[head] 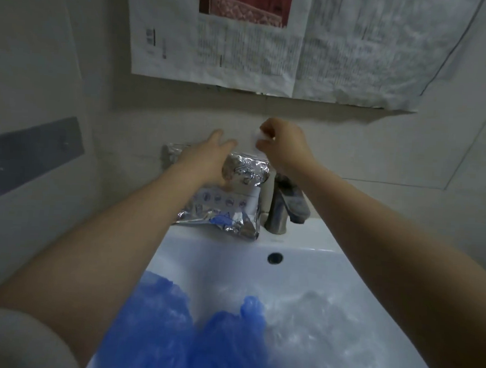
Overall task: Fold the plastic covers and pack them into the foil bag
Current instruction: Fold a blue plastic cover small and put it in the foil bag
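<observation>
A crinkled silver foil bag with blue print stands on the back ledge of the sink, leaning against the wall. My left hand reaches over the bag's top edge with its fingers stretched out, resting on the foil. Just right of it and slightly higher, my right hand has curled fingers pinching a small pale piece of plastic above the bag's mouth. Blue plastic covers lie heaped in the near left of the basin. Clear plastic covers lie beside them on the right.
The white sink has a drain overflow hole and a metal faucet right beside the bag. Newspaper sheets hang on the tiled wall above. The wall is close behind both hands.
</observation>
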Available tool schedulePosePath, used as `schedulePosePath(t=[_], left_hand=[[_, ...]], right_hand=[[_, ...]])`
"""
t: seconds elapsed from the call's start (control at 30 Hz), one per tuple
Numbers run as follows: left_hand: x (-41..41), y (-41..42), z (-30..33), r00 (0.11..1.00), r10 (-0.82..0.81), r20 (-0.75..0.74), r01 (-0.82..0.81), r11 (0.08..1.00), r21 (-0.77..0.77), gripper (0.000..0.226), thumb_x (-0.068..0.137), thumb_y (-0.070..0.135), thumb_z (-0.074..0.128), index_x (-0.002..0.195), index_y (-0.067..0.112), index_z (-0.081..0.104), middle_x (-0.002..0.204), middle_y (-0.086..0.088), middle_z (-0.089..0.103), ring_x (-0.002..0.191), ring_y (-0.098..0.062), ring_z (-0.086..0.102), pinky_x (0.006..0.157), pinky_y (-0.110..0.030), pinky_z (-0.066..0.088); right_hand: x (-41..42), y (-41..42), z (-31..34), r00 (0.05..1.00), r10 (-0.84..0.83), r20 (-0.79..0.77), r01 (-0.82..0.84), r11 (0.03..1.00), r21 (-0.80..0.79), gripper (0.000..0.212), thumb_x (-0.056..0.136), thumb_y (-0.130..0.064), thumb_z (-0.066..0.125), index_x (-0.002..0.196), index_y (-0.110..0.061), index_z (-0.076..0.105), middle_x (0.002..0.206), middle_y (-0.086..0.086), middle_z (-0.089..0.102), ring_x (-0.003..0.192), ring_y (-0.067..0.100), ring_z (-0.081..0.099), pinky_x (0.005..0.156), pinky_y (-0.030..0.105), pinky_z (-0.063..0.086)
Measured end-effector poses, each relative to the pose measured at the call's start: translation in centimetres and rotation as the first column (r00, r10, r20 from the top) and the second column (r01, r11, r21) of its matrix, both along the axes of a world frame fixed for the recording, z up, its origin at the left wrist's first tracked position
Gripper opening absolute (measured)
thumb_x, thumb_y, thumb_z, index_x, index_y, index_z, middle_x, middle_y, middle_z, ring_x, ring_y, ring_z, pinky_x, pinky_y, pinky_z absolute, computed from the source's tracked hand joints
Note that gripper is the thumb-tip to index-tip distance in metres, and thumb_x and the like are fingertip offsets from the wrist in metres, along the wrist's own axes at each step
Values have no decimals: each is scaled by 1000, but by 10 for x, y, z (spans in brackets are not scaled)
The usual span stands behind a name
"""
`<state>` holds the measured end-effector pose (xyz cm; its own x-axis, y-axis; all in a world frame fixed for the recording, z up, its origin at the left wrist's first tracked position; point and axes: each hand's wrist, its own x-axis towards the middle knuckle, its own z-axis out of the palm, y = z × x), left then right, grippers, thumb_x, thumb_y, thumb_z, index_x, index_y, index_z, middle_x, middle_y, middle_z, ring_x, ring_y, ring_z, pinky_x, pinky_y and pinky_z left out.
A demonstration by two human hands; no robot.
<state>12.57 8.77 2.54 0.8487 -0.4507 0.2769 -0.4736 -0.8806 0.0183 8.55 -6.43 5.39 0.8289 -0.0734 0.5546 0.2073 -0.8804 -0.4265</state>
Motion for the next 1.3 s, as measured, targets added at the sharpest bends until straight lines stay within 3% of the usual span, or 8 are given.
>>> schedulePosePath(t=[0.2, 0.43, 0.67, 0.87, 1.0, 1.07, 1.17, 1.3], left_hand=[[20, -5, -1, 997, -18, 73, 5, 984, 177, 98, 62, 56, 76, 142, 23, 29, 133, -7, 39, 109, -31, 54, 78, -36, 47], [18, -3, -10, 992, 6, 125, -16, 997, 80, 69, 70, 52, 73, 120, 9, 51, 118, -12, 46, 101, -32, 56, 69, -32, 37], [6, -4, -21, 978, 34, 205, -16, 996, -92, 53, 78, 29, 72, 118, 1, 51, 116, -17, 47, 99, -37, 56, 77, -46, 46], [1, -1, -32, 984, 9, 179, 20, 987, -160, 44, 79, 17, 72, 111, -2, 50, 118, -18, 47, 103, -35, 54, 82, -43, 41], [-3, 1, -34, 980, 19, 198, 10, 989, -148, 52, 78, 30, 72, 114, 3, 46, 117, -14, 47, 101, -34, 54, 72, -42, 40], [-2, 1, -33, 978, 20, 210, 24, 978, -206, 55, 77, 36, 72, 115, 6, 44, 117, -12, 48, 102, -33, 54, 70, -40, 41], [0, 0, -29, 986, -6, 169, 53, 959, -279, 47, 83, 33, 64, 118, 8, 45, 122, -14, 49, 108, -34, 52, 76, -42, 44], [9, -5, -28, 986, 20, 166, 37, 941, -337, 35, 88, 23, 52, 120, 9, 47, 129, -17, 41, 104, -39, 54, 81, -47, 46]], right_hand=[[24, -4, 4, 999, 43, 17, -44, 998, 51, 25, 83, -9, 60, 108, -7, 63, 112, 11, 63, 104, 26, 55, 71, 23, 34], [33, -3, 3, 998, 60, 5, -61, 996, 58, 24, 85, -11, 59, 108, -7, 63, 109, 12, 64, 99, 27, 58, 74, 29, 44], [35, 21, -12, 978, 211, -9, -211, 977, -16, 22, 87, -15, 58, 108, -7, 55, 97, 8, 61, 83, 19, 52, 68, 26, 39], [48, 40, -26, 919, -43, -392, -147, 886, -440, 29, 97, -12, 41, 117, -3, 59, 114, 13, 63, 88, 26, 58, 70, 29, 40], [47, 39, -19, 811, -23, -585, -248, 892, -379, 29, 100, -15, 35, 108, -1, 59, 100, 10, 59, 75, 19, 48, 66, 29, 39], [46, 37, -15, 843, 30, -537, -268, 889, -372, 29, 99, -19, 36, 108, -3, 59, 101, 6, 60, 82, 20, 52, 72, 29, 41], [37, 29, -10, 978, 19, -209, -133, 825, -550, 32, 98, -24, 38, 111, -6, 61, 112, 12, 56, 98, 29, 55, 73, 31, 37], [4, 13, -11, 983, 163, 88, -84, 815, -573, 26, 94, -16, 41, 110, -7, 60, 114, 13, 55, 94, 34, 57, 67, 34, 39]])
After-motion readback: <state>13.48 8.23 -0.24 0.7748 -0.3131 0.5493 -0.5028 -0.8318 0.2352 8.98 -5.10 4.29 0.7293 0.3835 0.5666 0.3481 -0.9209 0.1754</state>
